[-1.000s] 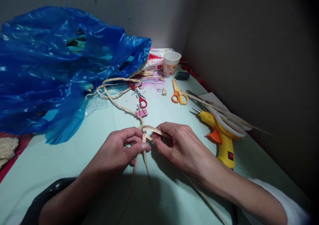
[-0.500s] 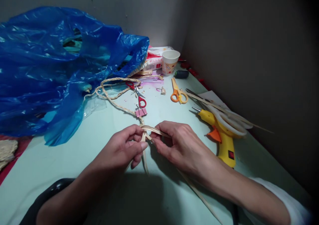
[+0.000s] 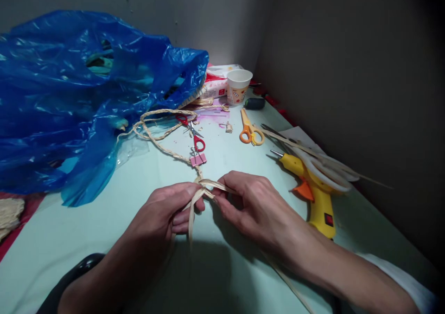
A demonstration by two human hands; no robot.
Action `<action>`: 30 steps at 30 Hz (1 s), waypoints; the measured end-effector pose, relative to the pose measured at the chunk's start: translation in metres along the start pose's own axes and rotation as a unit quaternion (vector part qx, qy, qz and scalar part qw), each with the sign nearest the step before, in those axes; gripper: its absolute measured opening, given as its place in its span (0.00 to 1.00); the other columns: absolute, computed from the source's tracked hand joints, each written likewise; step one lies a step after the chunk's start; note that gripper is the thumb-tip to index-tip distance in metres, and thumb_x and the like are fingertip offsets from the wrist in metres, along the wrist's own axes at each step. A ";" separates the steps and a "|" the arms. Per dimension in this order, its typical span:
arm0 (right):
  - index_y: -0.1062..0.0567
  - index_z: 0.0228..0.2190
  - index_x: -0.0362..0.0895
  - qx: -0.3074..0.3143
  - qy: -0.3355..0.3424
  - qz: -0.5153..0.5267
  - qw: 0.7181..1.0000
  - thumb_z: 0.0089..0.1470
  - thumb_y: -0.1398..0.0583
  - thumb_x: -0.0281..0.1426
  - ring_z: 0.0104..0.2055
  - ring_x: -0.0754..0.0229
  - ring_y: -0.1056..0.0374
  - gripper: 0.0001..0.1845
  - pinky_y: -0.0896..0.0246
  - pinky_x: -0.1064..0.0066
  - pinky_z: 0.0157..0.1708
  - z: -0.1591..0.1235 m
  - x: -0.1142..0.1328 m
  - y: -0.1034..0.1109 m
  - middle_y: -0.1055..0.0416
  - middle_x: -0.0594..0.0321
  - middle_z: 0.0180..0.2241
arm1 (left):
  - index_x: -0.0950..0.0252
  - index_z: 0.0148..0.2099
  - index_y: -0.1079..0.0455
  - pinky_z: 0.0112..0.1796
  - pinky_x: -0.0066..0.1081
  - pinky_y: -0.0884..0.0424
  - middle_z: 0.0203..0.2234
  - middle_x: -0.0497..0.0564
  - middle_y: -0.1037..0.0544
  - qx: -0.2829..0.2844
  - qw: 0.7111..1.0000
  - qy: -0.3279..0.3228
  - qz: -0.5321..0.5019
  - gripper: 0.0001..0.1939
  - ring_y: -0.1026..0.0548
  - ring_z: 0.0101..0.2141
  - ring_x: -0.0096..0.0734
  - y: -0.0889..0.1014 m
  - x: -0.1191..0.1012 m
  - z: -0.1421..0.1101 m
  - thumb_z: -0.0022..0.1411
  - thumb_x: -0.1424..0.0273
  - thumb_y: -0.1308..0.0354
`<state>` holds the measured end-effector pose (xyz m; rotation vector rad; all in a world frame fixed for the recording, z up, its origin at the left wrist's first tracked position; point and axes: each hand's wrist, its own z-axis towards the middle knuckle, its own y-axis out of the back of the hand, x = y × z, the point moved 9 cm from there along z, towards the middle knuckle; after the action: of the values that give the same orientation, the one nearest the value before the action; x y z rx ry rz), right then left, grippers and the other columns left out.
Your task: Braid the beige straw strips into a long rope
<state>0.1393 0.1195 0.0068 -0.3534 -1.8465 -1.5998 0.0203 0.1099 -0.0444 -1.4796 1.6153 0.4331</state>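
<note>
Pale flat straw strands [image 3: 194, 201] fan out from the near end of a thin braided cord [image 3: 170, 152]. My left hand [image 3: 170, 207] is closed on the strands at the left, thumb on top near the crossing. One strand end hangs down past its fingers. At the right, my right hand [image 3: 248, 200] pinches other strands between thumb and fingers, and a long strand trails below its wrist toward the bottom edge. A pink binder clip [image 3: 198, 159] grips the cord just beyond the hands, touching the handle of small red scissors [image 3: 199, 142].
A large blue plastic bag [image 3: 104, 82] covers the back left. Behind stand a paper cup [image 3: 239, 87] and a dark thread spool [image 3: 255, 103]. Orange-yellow scissors [image 3: 246, 134] lie nearer. At the right are a yellow glue gun [image 3: 321, 207], a white tape roll [image 3: 342, 182] and loose straw.
My left thumb has moved up onto the crossing, and a strand now folds over toward the left hand. The right hand keeps its pinch almost in place. The view has shifted slightly.
</note>
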 end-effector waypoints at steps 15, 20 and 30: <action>0.29 0.27 0.45 -0.036 0.033 -0.102 0.994 0.63 0.52 0.32 0.26 0.62 0.37 0.16 0.54 0.69 0.26 -0.009 0.020 0.011 0.32 0.62 0.26 | 0.69 0.35 0.28 0.18 0.23 0.57 0.21 0.44 0.32 -0.092 0.994 -0.041 0.037 0.12 0.48 0.14 0.11 0.010 -0.004 -0.001 0.51 0.67 0.35; 0.33 0.30 0.46 -0.054 0.046 -0.203 0.977 0.59 0.48 0.30 0.13 0.62 0.48 0.07 0.67 0.67 0.18 -0.019 0.026 0.005 0.37 0.68 0.14 | 0.70 0.36 0.28 0.18 0.22 0.55 0.24 0.47 0.28 -0.081 0.995 -0.032 0.039 0.11 0.47 0.14 0.10 0.009 -0.003 0.000 0.53 0.68 0.36; 0.35 0.29 0.45 -0.063 0.007 -0.206 0.977 0.57 0.47 0.30 0.11 0.64 0.51 0.05 0.70 0.68 0.19 -0.018 0.021 -0.001 0.36 0.68 0.12 | 0.70 0.37 0.27 0.18 0.23 0.55 0.21 0.45 0.32 -0.073 0.996 -0.042 0.034 0.13 0.48 0.15 0.12 0.008 -0.002 0.000 0.52 0.66 0.35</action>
<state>0.1279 0.0977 0.0199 -0.0087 -1.8980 -1.9936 0.0127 0.1127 -0.0450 -1.4963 1.5996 0.6553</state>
